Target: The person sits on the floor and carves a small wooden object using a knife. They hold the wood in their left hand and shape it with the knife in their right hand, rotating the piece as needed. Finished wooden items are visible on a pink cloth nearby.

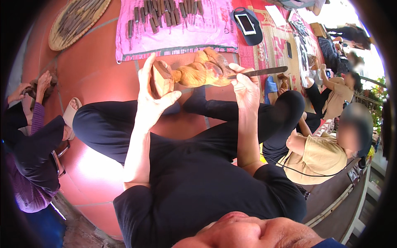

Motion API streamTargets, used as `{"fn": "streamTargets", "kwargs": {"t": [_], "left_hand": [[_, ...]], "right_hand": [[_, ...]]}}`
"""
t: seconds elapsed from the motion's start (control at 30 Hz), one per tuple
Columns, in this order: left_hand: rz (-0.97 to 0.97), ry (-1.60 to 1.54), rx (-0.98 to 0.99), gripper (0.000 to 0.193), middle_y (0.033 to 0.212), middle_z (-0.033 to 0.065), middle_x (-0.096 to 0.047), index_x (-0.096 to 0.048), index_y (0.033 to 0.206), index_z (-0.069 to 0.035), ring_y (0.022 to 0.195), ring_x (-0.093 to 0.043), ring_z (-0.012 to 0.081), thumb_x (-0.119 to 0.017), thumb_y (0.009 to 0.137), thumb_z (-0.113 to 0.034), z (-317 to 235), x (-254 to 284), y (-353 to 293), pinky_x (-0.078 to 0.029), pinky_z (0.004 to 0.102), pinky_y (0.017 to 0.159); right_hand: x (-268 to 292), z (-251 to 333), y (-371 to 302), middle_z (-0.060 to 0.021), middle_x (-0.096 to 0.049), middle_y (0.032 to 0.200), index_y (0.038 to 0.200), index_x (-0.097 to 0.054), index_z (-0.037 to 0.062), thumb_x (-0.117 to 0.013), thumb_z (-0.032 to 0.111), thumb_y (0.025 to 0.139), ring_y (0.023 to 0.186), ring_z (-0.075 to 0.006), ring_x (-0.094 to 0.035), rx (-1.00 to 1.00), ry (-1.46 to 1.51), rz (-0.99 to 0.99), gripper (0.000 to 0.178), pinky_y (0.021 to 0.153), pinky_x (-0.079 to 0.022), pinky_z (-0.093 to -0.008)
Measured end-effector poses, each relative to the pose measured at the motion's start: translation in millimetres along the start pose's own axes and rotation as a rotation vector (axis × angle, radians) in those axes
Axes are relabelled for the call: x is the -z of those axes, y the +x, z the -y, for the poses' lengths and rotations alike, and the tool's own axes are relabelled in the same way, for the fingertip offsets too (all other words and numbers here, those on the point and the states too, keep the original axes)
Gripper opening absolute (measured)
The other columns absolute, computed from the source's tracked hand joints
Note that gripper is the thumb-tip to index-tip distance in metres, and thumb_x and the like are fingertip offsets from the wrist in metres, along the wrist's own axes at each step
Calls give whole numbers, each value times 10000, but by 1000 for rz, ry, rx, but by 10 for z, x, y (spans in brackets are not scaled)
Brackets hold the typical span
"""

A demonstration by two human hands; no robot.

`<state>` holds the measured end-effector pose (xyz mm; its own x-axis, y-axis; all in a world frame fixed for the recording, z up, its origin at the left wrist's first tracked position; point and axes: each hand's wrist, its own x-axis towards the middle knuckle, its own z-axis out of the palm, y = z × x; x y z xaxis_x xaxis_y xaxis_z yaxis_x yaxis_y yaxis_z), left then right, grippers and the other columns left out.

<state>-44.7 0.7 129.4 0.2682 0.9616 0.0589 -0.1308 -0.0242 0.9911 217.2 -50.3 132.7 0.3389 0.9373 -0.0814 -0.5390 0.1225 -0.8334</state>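
Observation:
A carved wooden figure [198,74], yellow-brown with a reddish far end, lies sideways in the air above my crossed legs. My left hand [151,97] is wrapped round its squared wooden base, thumb on the near side. At the figure's right end, my right hand [246,89] pinches a long, flat, dark blade-like tool [269,71]. Its narrow tip touches or nearly touches the wood, and its wide end sticks out to the right. Whether it is a file or a knife, I cannot tell.
Beyond the carving, a pink sheet [198,35] holds several wooden-handled carving tools [167,12]. A round woven tray [53,39] with more tools stands far left. A dark cap [253,38] carries a phone [245,24]. People sit close on both sides; a co-worker's hands [42,84] work at left.

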Motion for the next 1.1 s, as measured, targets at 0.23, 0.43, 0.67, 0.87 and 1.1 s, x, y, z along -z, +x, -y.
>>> {"fn": "streamTargets", "kwargs": {"t": [0.23, 0.43, 0.67, 0.87, 1.1], "left_hand": [[22, 30, -25, 996, 1322, 67, -348, -244, 1434, -83, 1232, -373, 210, -821, 637, -236, -193, 21, -51, -310, 358, 1038], [-13, 171, -161, 989, 1232, 76, -369, -288, 1416, -80, 1187, -395, 228, -833, 613, -274, -303, 5, -89, -335, 372, 1008], [-48, 229, -242, 955, 1226, 122, -371, -345, 1392, -93, 1168, -406, 272, -833, 588, -265, -426, 6, -157, -357, 410, 992], [-54, 234, -272, 943, 1222, 124, -371, -360, 1383, -89, 1168, -402, 269, -835, 579, -224, -499, -6, -227, -357, 404, 991], [-56, 227, -293, 942, 1229, 124, -361, -362, 1382, -93, 1170, -399, 268, -835, 575, -202, -494, -19, -156, -361, 404, 991]], "right_hand": [[-54, 73, -58, -246, -610, 1075, 790, -558, 11, -568, -62, 799, 830, -150, -588, -11, 25, 14, 74, 663, -465, -225], [-103, 99, -89, -237, -604, 1093, 796, -552, 16, -559, -62, 813, 870, -175, -585, -24, 98, 26, 81, 717, -468, -264], [-140, 106, -137, -229, -607, 1093, 803, -558, 15, -562, -56, 814, 865, -189, -590, -21, 142, 60, 72, 763, -471, -293], [-148, 117, -195, -219, -612, 1089, 809, -563, 13, -572, -45, 810, 855, -194, -597, -32, 153, 48, 58, 787, -477, -312], [-187, 96, -109, -211, -614, 1093, 837, -568, 16, -584, -40, 804, 892, -206, -601, -22, 166, 56, 67, 810, -475, -324]]}}
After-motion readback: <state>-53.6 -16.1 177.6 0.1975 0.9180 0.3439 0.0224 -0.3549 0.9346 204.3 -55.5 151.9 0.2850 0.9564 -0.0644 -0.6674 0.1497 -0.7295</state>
